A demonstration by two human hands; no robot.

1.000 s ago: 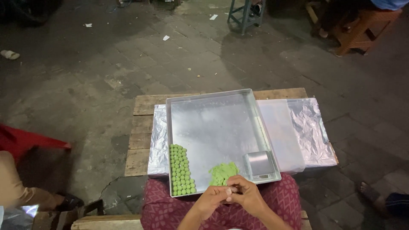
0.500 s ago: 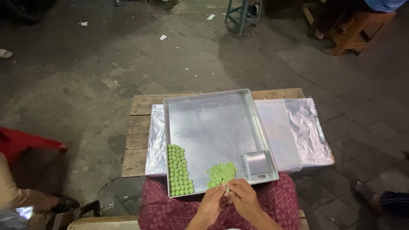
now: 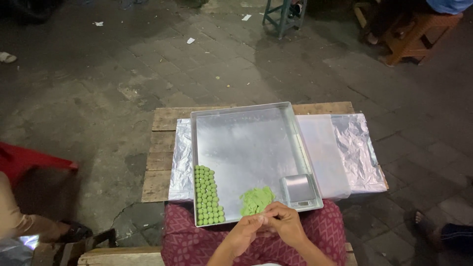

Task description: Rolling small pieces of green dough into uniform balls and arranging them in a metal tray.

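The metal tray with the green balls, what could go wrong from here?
The metal tray juts past the wooden pallet toward the person's lap, so a knee bump might tip it. The green balls lie in tight rows; a jolt could roll them out of line. The left hand and right hand work close to the pile of green pieces and the small scale, which a stray elbow could knock.

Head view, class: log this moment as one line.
left hand + right hand: together, rolling something small, unclear | metal tray: green balls in rows, green pile, small scale
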